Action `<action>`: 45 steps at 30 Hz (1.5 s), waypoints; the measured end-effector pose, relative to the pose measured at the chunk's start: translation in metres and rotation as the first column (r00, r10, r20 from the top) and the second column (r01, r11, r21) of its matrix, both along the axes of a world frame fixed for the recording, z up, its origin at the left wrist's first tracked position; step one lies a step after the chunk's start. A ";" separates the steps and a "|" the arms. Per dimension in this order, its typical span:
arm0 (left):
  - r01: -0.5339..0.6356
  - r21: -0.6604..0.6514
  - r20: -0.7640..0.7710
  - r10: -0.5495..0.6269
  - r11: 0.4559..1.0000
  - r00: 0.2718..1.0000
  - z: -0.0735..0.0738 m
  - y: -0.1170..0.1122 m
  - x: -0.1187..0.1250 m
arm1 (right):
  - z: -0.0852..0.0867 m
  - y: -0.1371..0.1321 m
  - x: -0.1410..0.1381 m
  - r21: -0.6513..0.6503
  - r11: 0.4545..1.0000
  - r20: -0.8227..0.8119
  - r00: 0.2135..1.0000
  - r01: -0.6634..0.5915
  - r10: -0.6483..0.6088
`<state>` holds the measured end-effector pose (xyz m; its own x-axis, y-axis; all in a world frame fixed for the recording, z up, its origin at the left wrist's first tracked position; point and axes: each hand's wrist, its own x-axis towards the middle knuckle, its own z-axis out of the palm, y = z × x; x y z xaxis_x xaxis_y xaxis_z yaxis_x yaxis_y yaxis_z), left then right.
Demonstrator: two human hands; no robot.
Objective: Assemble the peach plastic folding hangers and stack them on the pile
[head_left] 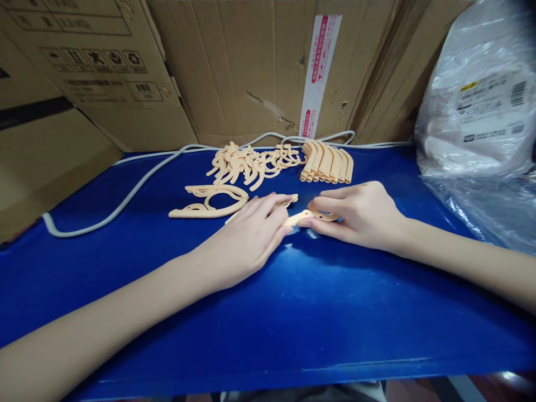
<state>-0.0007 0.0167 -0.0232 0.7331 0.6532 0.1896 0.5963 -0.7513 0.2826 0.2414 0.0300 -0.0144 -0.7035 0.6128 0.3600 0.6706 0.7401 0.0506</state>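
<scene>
Both hands meet at the middle of a blue table (293,301). My left hand (247,237) lies palm down, fingers together, pressing on a peach plastic piece (293,199) whose tip shows past the fingers. My right hand (355,215) pinches the other end of a curved peach plastic part (307,215) between thumb and fingers. Just left of my left hand lie two larger curved peach parts (209,204).
A loose heap of peach hook pieces (251,162) and a neat row of stacked curved parts (329,162) sit behind the hands. A white cable (138,184) runs along the back. Cardboard boxes (251,61) wall the rear; a plastic bag (481,111) fills the right.
</scene>
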 end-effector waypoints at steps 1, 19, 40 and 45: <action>0.001 0.000 0.000 -0.001 1.000 1.000 0.000 0.000 0.000 | 0.000 0.000 0.000 -0.005 1.000 0.005 1.000 -0.003 0.003; 0.011 -0.256 0.266 0.060 0.967 0.962 0.009 0.005 -0.006 | 0.003 -0.005 0.001 0.083 0.926 -0.011 0.929 -0.368 0.370; -0.093 -0.126 0.317 0.129 0.988 0.940 0.009 0.005 -0.005 | 0.005 -0.016 -0.013 0.173 0.933 -0.024 0.946 -0.314 0.323; -0.108 -0.126 0.262 0.138 0.986 0.955 0.008 0.005 -0.007 | 0.003 -0.019 -0.014 0.197 0.922 0.028 0.941 -0.335 0.336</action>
<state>-0.0075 0.0220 -0.0150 0.5776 0.7627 0.2909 0.5728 -0.6326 0.5213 0.2275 0.0112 -0.0109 -0.8528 0.2585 0.4537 0.3858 0.8975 0.2136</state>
